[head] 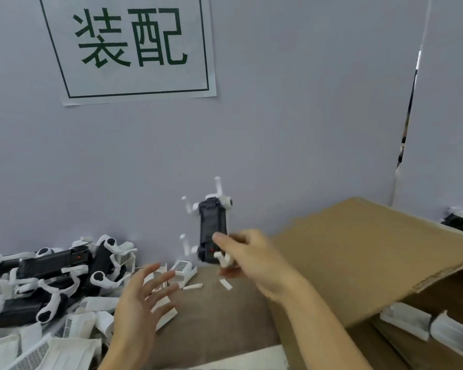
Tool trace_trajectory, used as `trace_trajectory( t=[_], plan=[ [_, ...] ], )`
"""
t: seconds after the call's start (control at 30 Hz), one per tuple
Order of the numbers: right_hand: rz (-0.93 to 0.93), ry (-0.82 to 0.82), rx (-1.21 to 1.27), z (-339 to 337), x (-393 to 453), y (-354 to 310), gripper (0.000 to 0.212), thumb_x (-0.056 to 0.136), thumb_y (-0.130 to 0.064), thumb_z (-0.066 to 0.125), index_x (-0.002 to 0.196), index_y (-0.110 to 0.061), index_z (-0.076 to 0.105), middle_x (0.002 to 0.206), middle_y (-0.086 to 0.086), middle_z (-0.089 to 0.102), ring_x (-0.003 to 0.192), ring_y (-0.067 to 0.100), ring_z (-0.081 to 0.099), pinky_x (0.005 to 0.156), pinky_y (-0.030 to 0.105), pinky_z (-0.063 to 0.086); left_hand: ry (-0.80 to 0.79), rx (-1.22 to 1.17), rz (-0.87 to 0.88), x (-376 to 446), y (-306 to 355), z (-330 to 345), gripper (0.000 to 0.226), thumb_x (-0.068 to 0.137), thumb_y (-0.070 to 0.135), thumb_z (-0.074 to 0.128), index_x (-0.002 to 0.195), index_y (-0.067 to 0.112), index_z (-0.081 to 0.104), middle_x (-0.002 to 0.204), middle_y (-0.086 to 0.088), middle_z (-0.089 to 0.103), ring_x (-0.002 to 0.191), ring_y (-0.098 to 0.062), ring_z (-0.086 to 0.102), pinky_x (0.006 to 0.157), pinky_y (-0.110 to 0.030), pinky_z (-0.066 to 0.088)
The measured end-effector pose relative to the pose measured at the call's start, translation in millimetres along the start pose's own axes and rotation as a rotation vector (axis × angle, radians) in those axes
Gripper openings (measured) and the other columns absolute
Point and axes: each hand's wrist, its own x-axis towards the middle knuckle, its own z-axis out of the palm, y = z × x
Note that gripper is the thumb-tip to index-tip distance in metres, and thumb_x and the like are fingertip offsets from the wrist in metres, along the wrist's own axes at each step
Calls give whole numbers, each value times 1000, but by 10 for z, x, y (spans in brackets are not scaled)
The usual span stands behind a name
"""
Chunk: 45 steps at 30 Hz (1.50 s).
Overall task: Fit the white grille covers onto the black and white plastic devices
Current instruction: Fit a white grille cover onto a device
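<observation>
Device (213, 231) pinched upright in your right hand (247, 259), your left hand (142, 303) spread, fingers apart, over grille covers (72, 327) at the surface's left edge.

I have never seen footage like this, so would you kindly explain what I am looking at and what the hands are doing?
There is no machine here: a person wears a camera on the head, looking down at their own hands. The right hand holds up a black and white device in front of a grey wall. The left hand hovers open, holding nothing. To the left lies a heap of more devices and white grille covers. On the right, a cardboard box holds more white parts. The sign says "assembly".
</observation>
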Motion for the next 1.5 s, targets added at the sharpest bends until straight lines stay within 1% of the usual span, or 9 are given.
trace_trajectory(
  t=[0.1,0.2,0.33,0.47,0.67,0.97,1.13,1.27,1.5],
  plan=[
    [-201,395,556,-410,-32,-438,30,103,-32,52,101,-5,65,97,12,69,68,16,69,65,27,57,-11,62,-18,-32,-39,57,32,104,35,40,112,16,64,104,-11,73,89,-29,64,72,-41,45],
    [-369,621,1028,-947,-201,-588,63,108,-44,30,154,-2,22,157,23,30,137,35,46,106,41,47,-33,105,-28,-39,-51,119,34,103,39,41,112,17,66,102,-9,73,87,-28,63,64,-37,45],
    [-294,848,797,-1022,-146,-358,44,107,-18,29,145,2,34,144,25,43,112,26,62,90,25,54,-72,380,24,-47,-121,120,21,103,15,49,102,12,70,94,-13,72,78,-21,62,59,-29,45],
    [-220,714,227,-349,123,-76,26,99,-5,40,109,-8,63,98,10,70,73,17,69,71,27,54,-116,661,170,-57,-122,111,19,95,3,58,93,17,71,88,-4,72,77,-14,62,64,-22,45],
    [-106,157,-455,610,158,838,28,93,-10,53,108,-20,75,91,-14,69,90,10,66,90,26,52,192,1145,484,102,232,17,18,91,17,58,108,22,61,112,4,62,108,-20,54,88,-29,46],
    [-18,-30,-417,673,159,1085,28,92,-15,50,86,-38,66,93,-4,70,71,5,64,64,14,47,135,2351,107,895,828,-202,48,97,42,40,133,13,54,146,-13,48,143,-35,30,113,-46,31],
    [-29,-38,-387,683,189,1128,28,92,-15,50,91,-40,63,100,-6,66,73,2,61,67,13,46,165,2176,-82,1165,877,-244,41,93,45,46,122,18,56,140,-10,53,141,-35,34,109,-44,27],
    [-29,-29,-365,692,204,1141,28,93,-16,49,91,-40,63,101,-4,65,73,1,57,62,12,42,217,1993,78,1173,937,-284,15,89,32,55,91,17,54,89,-1,61,104,-27,61,91,-38,38],
    [-40,2,-299,713,185,1117,28,92,-14,50,85,-37,64,96,-7,67,73,4,60,64,18,46,332,1631,359,961,964,-381,18,91,9,58,79,6,45,68,-6,47,70,-29,53,65,-36,42]
  ],
)
